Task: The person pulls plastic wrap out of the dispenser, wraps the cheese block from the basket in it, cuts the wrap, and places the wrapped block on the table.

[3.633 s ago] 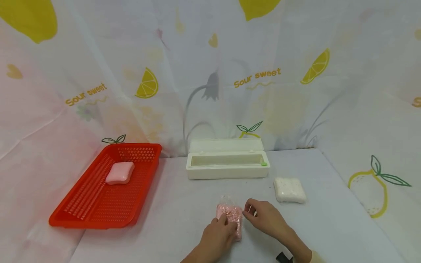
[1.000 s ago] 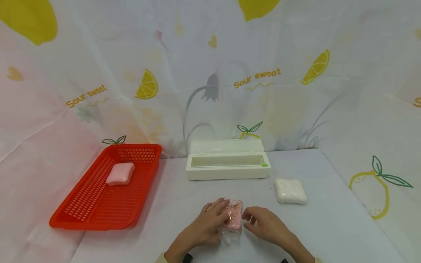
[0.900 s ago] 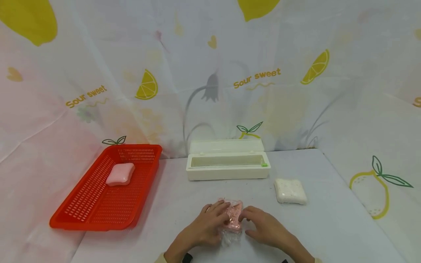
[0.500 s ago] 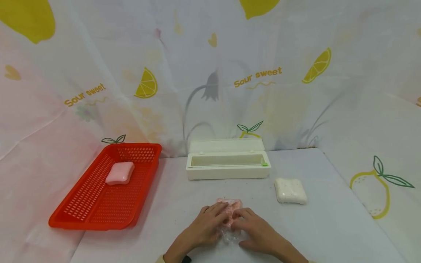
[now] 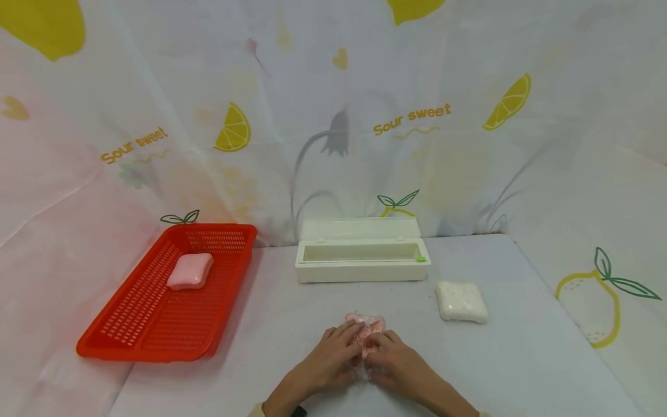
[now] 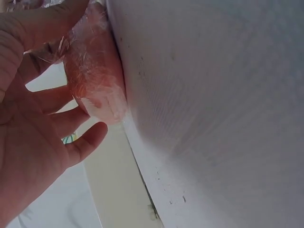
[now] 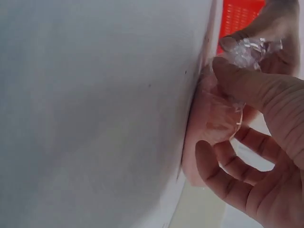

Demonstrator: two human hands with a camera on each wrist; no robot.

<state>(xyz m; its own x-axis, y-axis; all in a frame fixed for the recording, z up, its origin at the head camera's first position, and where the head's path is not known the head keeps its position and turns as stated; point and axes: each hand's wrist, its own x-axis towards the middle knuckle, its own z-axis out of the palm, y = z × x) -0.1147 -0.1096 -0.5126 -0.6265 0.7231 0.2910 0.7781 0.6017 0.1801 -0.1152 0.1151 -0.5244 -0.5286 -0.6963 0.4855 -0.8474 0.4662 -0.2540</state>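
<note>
A pink bar point(image 5: 367, 319) with rounded corners, loosely wrapped in clear plastic film, lies on the white table between both hands. The left hand point(image 5: 327, 358) holds its left side, thumb at the near end and fingers over the top. From the right, the right hand point(image 5: 400, 364) holds it with curled fingers. In the right wrist view, crumpled film point(image 7: 249, 52) bunches at the near end by both thumbs. The left wrist view shows the film wrinkled over the bar point(image 6: 97, 71). Fingers hide much of the bar in the head view.
A red perforated basket point(image 5: 219, 324) with a smooth pink bar point(image 5: 190, 271) inside stands at left. Behind the hands is an open white film box point(image 5: 362, 273) with a green slider point(image 5: 420, 259). A white bar point(image 5: 461, 302) lies at right on the table point(image 5: 526, 347).
The pink bar has turned, its loose film end now nearer the person. The right hand has moved left from beside the bar onto it. Its fingers meet the film near the left hand.
</note>
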